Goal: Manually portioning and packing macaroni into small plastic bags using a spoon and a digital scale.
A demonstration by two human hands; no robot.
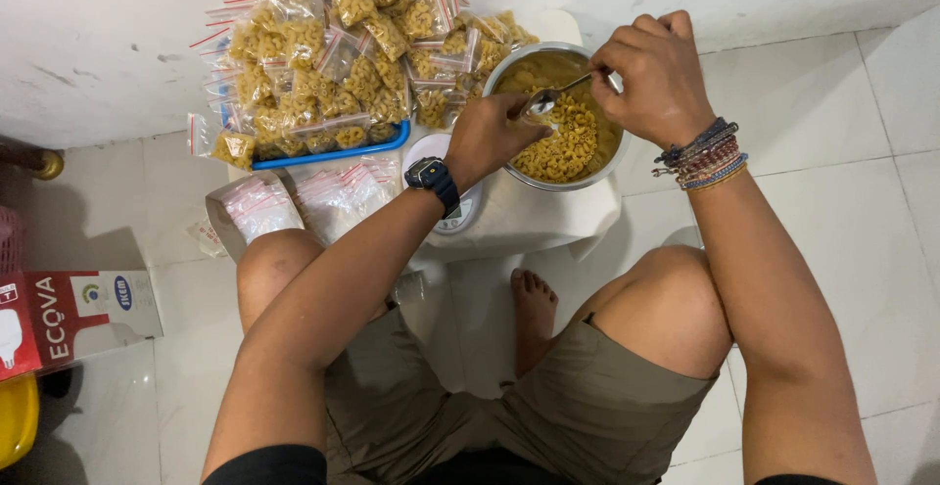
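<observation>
The spoon [553,96] lies over the steel bowl [607,157], its long axis running from the handle at upper right down to the scoop at lower left. The right hand [654,79] pinches the handle end between curled fingers, so it is the hand that steers the spoon; the scoop points toward the left hand [494,135], which sits at the bowl's near-left rim, closed around something small. That is probably an empty bag held open under the scoop, but the fingers hide it and I cannot tell for sure. The two hands are near each other, with the spoon bridging the gap between them.

The bowl holds a heap of dry elbow macaroni [568,142], filling roughly the lower half. It rests on a low white bench [529,221], beside a small round kitchen scale [452,213] that peeks out under the left wrist.

Counted: one spoon, one bowl, one scale, two hands. Behind the bowl is a blue tray [338,152] piled with filled zip bags of macaroni [333,64], well over a dozen, too overlapped for an exact count. Two bundles of empty zip bags [294,201] lie by the left knee. A red and white carton [69,319] stands on the tile floor [862,201] to the left.
</observation>
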